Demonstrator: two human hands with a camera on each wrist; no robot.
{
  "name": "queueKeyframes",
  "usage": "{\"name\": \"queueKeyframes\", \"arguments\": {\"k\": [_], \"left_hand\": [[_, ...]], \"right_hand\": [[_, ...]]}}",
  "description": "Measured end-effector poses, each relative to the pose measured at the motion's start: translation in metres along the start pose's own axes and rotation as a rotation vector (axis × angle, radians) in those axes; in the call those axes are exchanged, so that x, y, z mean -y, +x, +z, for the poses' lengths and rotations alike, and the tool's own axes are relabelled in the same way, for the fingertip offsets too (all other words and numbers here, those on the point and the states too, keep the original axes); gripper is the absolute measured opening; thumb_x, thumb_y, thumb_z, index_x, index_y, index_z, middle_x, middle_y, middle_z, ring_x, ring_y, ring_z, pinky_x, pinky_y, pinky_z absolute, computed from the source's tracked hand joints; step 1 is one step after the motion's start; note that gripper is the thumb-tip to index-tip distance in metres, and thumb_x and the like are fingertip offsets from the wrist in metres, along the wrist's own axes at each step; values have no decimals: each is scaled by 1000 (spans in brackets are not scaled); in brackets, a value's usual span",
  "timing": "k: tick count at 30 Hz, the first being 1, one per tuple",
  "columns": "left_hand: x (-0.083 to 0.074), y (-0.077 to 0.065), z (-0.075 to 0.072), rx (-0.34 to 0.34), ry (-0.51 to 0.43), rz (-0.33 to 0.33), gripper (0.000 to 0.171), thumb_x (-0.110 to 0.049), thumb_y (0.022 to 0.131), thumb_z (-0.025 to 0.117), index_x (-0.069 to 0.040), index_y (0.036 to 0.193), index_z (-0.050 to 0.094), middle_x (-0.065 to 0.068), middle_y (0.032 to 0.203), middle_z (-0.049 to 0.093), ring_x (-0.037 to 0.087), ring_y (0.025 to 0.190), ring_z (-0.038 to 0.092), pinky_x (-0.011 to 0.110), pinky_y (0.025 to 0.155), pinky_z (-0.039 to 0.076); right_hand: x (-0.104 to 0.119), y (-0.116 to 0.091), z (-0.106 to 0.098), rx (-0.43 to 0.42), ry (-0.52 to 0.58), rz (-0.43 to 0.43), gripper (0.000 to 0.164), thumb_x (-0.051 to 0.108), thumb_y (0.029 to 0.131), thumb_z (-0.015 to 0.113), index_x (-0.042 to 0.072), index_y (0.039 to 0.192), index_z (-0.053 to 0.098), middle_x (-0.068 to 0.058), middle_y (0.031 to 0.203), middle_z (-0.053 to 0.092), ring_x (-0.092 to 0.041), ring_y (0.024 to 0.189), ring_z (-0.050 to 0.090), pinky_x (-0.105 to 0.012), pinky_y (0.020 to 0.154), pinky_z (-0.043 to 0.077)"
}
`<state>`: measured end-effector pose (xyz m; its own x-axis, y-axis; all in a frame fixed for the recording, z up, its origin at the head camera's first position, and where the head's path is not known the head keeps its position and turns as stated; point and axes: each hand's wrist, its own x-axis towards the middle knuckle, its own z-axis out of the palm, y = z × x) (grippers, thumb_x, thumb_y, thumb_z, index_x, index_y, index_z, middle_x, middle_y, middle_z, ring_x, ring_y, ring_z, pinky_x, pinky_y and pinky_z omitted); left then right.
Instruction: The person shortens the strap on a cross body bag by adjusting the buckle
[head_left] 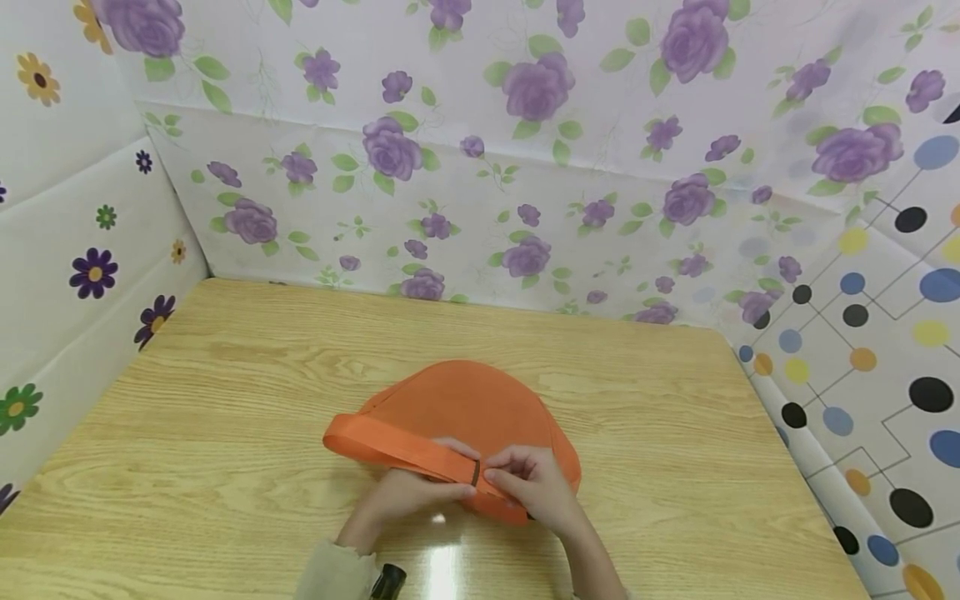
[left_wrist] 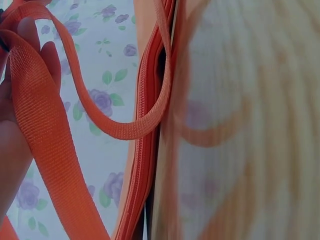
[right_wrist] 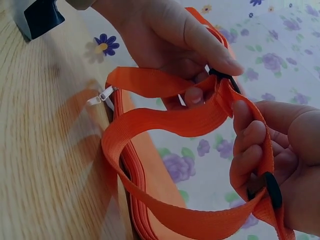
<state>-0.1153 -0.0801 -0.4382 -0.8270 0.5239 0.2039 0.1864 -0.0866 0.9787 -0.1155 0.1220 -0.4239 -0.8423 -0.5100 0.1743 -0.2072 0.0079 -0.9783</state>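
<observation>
An orange fabric bag (head_left: 465, 392) with a curved top stands on the wooden table, its zipper (left_wrist: 143, 165) on the edge in the left wrist view. Its orange webbing strap (head_left: 390, 442) is gathered in loops over the front. My left hand (head_left: 412, 492) grips the strap beside a black slider buckle (right_wrist: 227, 80), thumb along it. Just right of that buckle, my right hand (head_left: 538, 490) pinches the strap between thumb and curled fingers. Below those fingers, a second black buckle (right_wrist: 272, 190) sits on the strap. A silver zipper pull (right_wrist: 102, 95) shows at the bag's edge.
The wood-grain table (head_left: 225, 375) spreads around the bag. A purple-flowered sheet (head_left: 450, 167) backs it, with a flowered sheet (head_left: 90, 208) on the left and a dotted one (head_left: 862, 358) on the right. A black object (head_left: 387, 581) sits by the left sleeve.
</observation>
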Motion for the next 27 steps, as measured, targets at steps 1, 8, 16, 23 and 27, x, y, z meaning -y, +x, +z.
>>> {"name": "queueKeyframes", "arguments": {"k": [1,8,16,23,27], "left_hand": [[-3,0,1,8,1,6,32,-3,78,67,-2,109,58,13,101,60,15,87,58,29,72,48],[-14,1,5,23,-20,30,30,5,78,64,4,108,58,17,100,60,15,87,58,28,72,48],[-21,0,5,-6,23,-19,30,2,77,67,3,106,59,14,100,61,15,89,58,28,75,47],[-18,-1,3,-15,31,-2,30,-1,77,68,4,105,59,15,97,62,15,87,58,30,75,48],[-6,-2,1,-29,15,7,32,-1,77,68,5,107,58,16,99,61,16,86,58,31,74,48]], "right_hand": [[1,0,1,-3,0,0,10,-5,85,55,-12,89,60,-9,60,52,-3,45,37,-21,38,32],[3,0,3,-14,-11,23,8,-3,85,56,-10,88,60,-17,62,53,-4,46,40,-23,39,35],[24,0,6,-10,-37,80,8,-7,85,54,-13,89,58,-18,63,53,-3,49,40,-17,44,36],[32,-2,5,-8,-99,86,12,-5,84,56,-12,93,59,-25,74,59,-4,54,46,-19,48,41],[31,-4,2,-9,-129,84,13,-3,84,58,-12,93,59,-23,78,61,-6,59,52,-20,51,44]]}}
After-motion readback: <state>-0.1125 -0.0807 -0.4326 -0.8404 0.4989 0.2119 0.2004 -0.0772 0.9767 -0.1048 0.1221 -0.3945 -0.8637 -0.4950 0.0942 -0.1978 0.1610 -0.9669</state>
